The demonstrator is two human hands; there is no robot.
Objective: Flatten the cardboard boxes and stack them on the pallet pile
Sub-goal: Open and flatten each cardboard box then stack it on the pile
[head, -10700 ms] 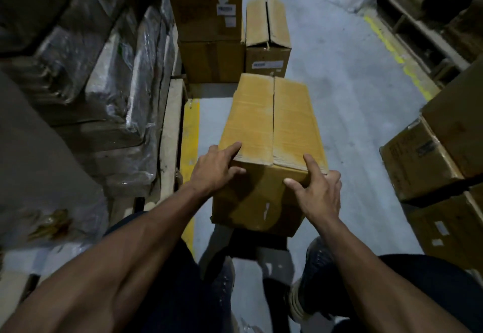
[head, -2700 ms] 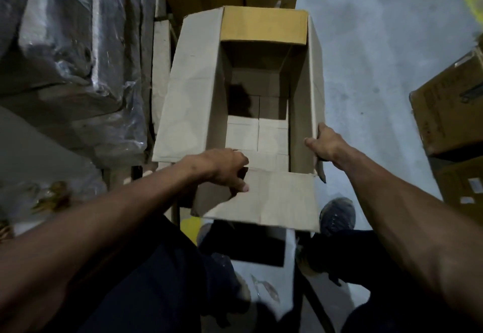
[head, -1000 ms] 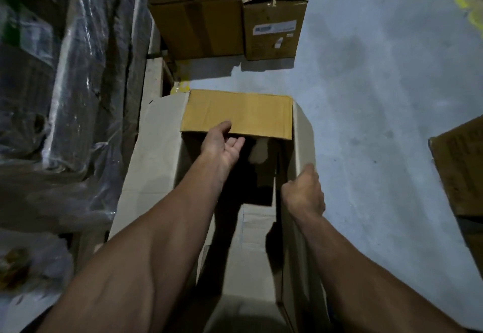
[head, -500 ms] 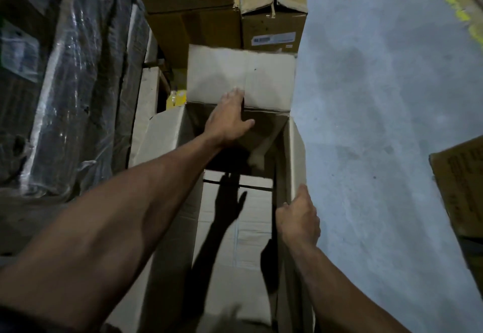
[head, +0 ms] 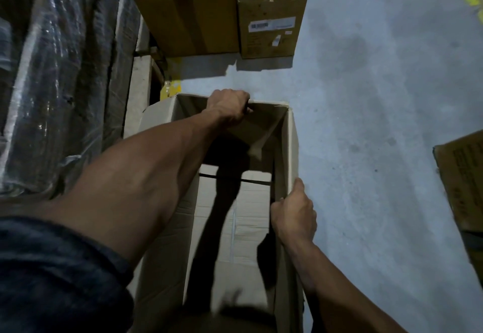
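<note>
Single head view, steeply down, close over open box, rather dim

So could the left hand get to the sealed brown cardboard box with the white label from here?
Probably yes: the left hand grips the open box's far rim, with only bare floor before the labelled box.

Dim, grainy wide-angle view; hard shadows, edges bent and blurred.

Open box on grey floor, flaps up, seen from above. Left hand gripping far rim, fingers curled over edge. Right hand gripping right wall. Closed cartons stacked beyond, labelled carton beside them. Wrapped goods on left.
</note>
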